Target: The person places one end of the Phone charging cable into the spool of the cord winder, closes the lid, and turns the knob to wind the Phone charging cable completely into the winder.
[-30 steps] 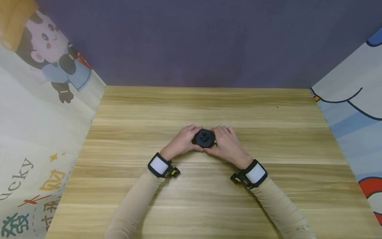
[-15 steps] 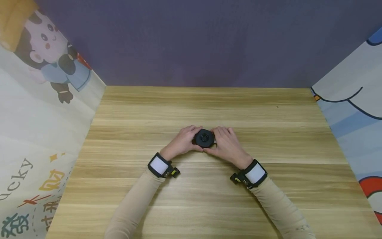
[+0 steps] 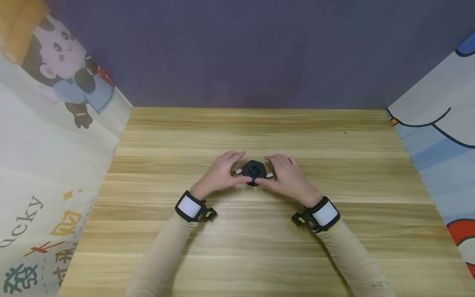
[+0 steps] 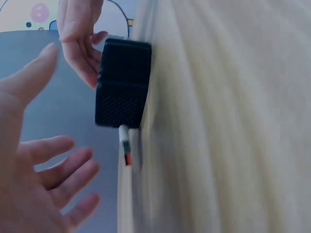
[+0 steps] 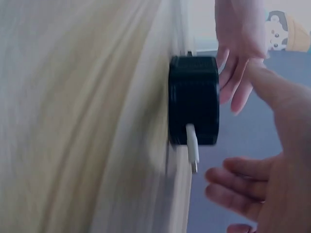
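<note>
A black many-sided cable reel [image 3: 254, 170] lies on the wooden table between my two hands, its round hub facing up. White cable ends poke out of it: a left plug [image 3: 236, 171] with a red-orange tip in the left wrist view, and a right plug [image 5: 193, 148] with a metal tip. My left hand [image 3: 219, 174] is spread beside the reel, thumb overlapping its near edge in the head view. Mirroring it on the other side, my right hand [image 3: 288, 177] has its fingers off the reel. Both wrist views show a gap between reel and fingers.
The wooden table [image 3: 259, 247] stretches out on all sides of the hands. A dark back wall [image 3: 252, 53] borders its far edge. Printed cartoon panels stand left [image 3: 44, 165] and right [image 3: 441, 136]. Each wrist wears a strapped camera.
Both hands have let go of the cable reel and opened, drawing apart to left and right. The two white cable ends now show, and the reel stays on the table.
</note>
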{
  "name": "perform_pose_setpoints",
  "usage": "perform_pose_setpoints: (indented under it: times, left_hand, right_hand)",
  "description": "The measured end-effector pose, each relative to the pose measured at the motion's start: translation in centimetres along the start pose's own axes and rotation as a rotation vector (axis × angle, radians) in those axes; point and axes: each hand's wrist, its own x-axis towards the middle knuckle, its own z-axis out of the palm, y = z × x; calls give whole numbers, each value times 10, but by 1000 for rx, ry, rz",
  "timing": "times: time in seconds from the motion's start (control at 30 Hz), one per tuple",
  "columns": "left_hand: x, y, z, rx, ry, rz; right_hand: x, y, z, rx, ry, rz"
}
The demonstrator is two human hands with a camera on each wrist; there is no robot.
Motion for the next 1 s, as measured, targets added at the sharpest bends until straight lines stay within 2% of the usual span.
perform_pose_setpoints:
  times: [0.17, 0.27, 0.4, 0.5, 0.63, 0.73, 0.87, 1.0]
  left_hand:
    - [0, -6, -13, 43, 164, -11]
    - [1, -12, -22, 117, 265, -26]
    - [0, -20, -34, 248, 327, -65]
    - [0, -28, -42, 338, 331, -111]
    - [0, -39, -50, 403, 325, -172]
    - [1, -44, -56, 413, 303, -219]
    - [0, -52, -60, 431, 242, -289]
    - [-4, -58, -61, 431, 210, -317]
  right_hand:
    - [1, 11, -10, 47, 69, -17]
    - [2, 18, -16, 61, 118, -19]
    - [4, 29, -24, 54, 166, -13]
    - [5, 38, -29, 36, 193, -4]
    - [8, 51, -31, 9, 233, 4]
    - [10, 62, -31, -29, 274, 2]
    - [11, 72, -31, -70, 319, 8]
    - [8, 77, -35, -69, 297, 73]
